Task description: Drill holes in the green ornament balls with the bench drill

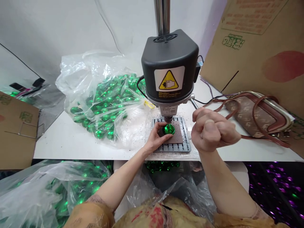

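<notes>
A shiny green faceted ball (169, 129) sits on the brown board (178, 139), right below the chuck of a small black drill press (170, 66). My left hand (157, 138) grips it from the left between thumb and fingers. A thin bit seems to reach down to its top; whether it enters the ball I cannot tell. To the right, my right hand (213, 129) is closed in a fist around the end of the press's metal lever (194, 102). The grip end is hidden inside that fist. Under the board lies the slotted grey base plate (186, 147).
A clear plastic bag (78, 68) of green balls lies at the left of the white table (54, 148). Another bag (30, 193) is below it. A brown handbag (256, 110) and a cardboard box (256, 63) stand at the right. Dark shavings surround the base.
</notes>
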Available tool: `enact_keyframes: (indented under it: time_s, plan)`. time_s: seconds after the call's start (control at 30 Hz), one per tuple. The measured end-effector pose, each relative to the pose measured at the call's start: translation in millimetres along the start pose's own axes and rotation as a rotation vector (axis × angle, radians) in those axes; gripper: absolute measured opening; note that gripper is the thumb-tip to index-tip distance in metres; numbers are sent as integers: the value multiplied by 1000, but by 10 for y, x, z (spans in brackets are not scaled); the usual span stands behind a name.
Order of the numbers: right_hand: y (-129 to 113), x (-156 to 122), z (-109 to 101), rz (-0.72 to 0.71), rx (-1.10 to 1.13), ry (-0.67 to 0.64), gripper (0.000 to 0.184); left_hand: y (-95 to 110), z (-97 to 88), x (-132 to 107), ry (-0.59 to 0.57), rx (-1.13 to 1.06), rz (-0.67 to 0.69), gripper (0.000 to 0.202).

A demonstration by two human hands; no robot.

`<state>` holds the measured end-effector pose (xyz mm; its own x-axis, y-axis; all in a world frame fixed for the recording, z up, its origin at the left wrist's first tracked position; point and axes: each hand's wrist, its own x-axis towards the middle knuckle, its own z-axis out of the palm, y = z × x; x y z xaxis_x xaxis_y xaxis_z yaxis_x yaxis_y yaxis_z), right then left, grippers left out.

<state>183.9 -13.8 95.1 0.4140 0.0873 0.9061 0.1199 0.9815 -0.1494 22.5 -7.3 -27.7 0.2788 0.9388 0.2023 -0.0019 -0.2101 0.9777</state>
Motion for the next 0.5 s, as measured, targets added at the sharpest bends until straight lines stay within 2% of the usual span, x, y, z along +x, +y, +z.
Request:
enact_keyframes:
  time_s: [0.07, 0.17, 0.23, 0.33, 0.4, 0.43, 0.5]
  plan:
    - [-48, 55, 43, 37, -11, 19, 49, 16, 7, -5, -1, -13, -5, 51]
    - [-139, 288, 166, 185, -77, 90, 48, 45, 23, 1, -3, -31, -5, 52]
    - [-174, 491, 254, 385, -156, 69, 44, 76, 32, 4, 12, -16, 11, 52]
    - [-166, 719, 342, 483, -175, 56, 41, 173, 30, -56, 100, 80, 56, 45]
    - [-143, 778, 366, 501, -155, 63, 41, 278, 19, -183, 148, 192, 85, 40]
    - [-134, 783, 371, 502, -148, 66, 41, 338, 13, -276, 124, 251, 103, 39]
    - [-124, 766, 375, 472, -149, 78, 40, 456, 2, -500, -59, 368, 153, 39]
